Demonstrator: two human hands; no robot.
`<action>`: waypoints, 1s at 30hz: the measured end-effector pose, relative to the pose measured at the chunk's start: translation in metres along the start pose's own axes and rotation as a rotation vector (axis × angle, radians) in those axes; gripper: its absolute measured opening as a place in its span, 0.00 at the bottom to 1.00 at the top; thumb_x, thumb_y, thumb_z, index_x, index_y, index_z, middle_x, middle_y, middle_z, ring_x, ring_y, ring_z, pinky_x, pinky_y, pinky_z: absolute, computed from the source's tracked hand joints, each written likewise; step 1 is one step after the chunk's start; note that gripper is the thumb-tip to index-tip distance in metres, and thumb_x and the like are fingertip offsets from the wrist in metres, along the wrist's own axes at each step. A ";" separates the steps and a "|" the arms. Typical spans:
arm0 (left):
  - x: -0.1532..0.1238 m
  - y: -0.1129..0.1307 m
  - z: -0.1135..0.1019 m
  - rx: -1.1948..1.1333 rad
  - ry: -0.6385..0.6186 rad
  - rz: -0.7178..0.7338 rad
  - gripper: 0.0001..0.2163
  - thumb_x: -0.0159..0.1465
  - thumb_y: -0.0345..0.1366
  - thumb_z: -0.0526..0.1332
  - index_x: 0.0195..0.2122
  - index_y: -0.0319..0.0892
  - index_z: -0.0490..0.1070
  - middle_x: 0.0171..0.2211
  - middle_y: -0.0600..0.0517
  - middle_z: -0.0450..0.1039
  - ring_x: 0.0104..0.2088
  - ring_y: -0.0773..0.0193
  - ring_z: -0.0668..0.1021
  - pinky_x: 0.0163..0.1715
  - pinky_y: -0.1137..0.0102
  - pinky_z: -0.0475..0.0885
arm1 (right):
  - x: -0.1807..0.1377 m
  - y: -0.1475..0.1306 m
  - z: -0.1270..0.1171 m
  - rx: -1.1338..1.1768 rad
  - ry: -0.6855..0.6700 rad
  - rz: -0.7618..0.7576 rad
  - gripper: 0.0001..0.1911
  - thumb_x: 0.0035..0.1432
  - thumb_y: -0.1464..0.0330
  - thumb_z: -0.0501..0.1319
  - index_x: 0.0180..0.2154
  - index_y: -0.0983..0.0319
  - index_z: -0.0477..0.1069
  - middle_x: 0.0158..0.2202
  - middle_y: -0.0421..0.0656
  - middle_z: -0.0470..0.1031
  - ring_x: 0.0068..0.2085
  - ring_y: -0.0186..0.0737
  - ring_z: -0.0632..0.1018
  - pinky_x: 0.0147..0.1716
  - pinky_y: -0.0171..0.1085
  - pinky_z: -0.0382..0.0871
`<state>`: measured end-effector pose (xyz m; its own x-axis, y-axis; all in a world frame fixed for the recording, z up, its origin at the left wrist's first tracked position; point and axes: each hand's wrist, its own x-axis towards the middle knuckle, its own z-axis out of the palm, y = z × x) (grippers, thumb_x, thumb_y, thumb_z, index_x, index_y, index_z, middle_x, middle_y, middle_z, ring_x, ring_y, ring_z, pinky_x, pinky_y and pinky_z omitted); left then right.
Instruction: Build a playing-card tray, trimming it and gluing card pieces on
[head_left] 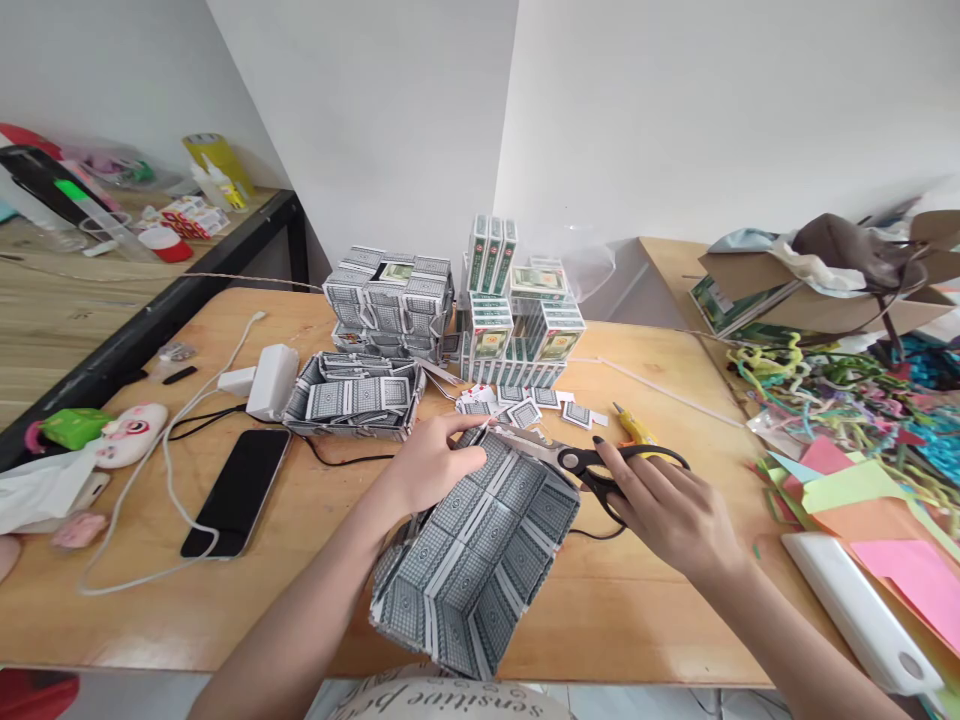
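Observation:
A box woven from grey patterned playing cards lies tilted at the table's near edge. My left hand is closed on its upper rim. My right hand grips the black handles of a pair of scissors, whose blades point left toward the rim beside my left fingers. Small cut card pieces lie just beyond the blades.
A second card box and stacked card packs sit further back. A black phone on a white cable, a white charger and small toys lie left. Coloured paper, shredded strips and a cardboard box crowd the right.

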<state>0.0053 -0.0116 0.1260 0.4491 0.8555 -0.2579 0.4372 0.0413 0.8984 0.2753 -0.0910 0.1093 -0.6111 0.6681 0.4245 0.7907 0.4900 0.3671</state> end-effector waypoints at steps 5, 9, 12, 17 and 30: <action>0.000 -0.002 0.001 -0.024 -0.026 -0.010 0.23 0.51 0.33 0.54 0.49 0.41 0.71 0.27 0.55 0.71 0.24 0.68 0.66 0.23 0.75 0.58 | 0.000 0.004 -0.001 -0.004 -0.018 -0.016 0.20 0.61 0.69 0.52 0.53 0.72 0.60 0.23 0.41 0.67 0.25 0.36 0.67 0.25 0.36 0.57; 0.000 -0.006 0.001 -0.008 -0.045 -0.009 0.23 0.51 0.33 0.54 0.50 0.43 0.70 0.26 0.56 0.70 0.23 0.69 0.65 0.22 0.74 0.57 | 0.000 0.009 0.000 0.038 -0.025 -0.020 0.20 0.61 0.69 0.52 0.53 0.71 0.61 0.24 0.41 0.68 0.26 0.36 0.67 0.25 0.35 0.58; 0.000 -0.008 0.001 0.025 -0.034 0.008 0.23 0.51 0.33 0.54 0.50 0.44 0.70 0.29 0.56 0.72 0.25 0.68 0.67 0.24 0.74 0.58 | 0.001 0.011 0.002 0.083 -0.021 -0.020 0.21 0.60 0.70 0.52 0.54 0.70 0.59 0.24 0.41 0.68 0.27 0.36 0.69 0.25 0.35 0.59; -0.001 -0.008 0.001 0.030 -0.012 0.021 0.22 0.52 0.33 0.55 0.49 0.44 0.71 0.37 0.55 0.74 0.34 0.64 0.72 0.32 0.73 0.63 | 0.000 0.010 0.007 0.106 -0.015 -0.010 0.22 0.60 0.70 0.52 0.55 0.70 0.58 0.23 0.40 0.68 0.26 0.36 0.69 0.24 0.35 0.59; 0.005 -0.012 0.004 0.116 0.073 0.052 0.23 0.52 0.33 0.55 0.50 0.41 0.70 0.49 0.52 0.72 0.48 0.56 0.72 0.50 0.67 0.62 | -0.004 -0.006 0.023 0.292 -0.126 0.128 0.21 0.59 0.70 0.50 0.55 0.67 0.61 0.26 0.43 0.72 0.27 0.37 0.74 0.25 0.35 0.66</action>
<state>0.0051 -0.0099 0.1127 0.4172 0.8904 -0.1820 0.5040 -0.0601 0.8616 0.2741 -0.0833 0.0862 -0.5114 0.7897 0.3390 0.8490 0.5253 0.0569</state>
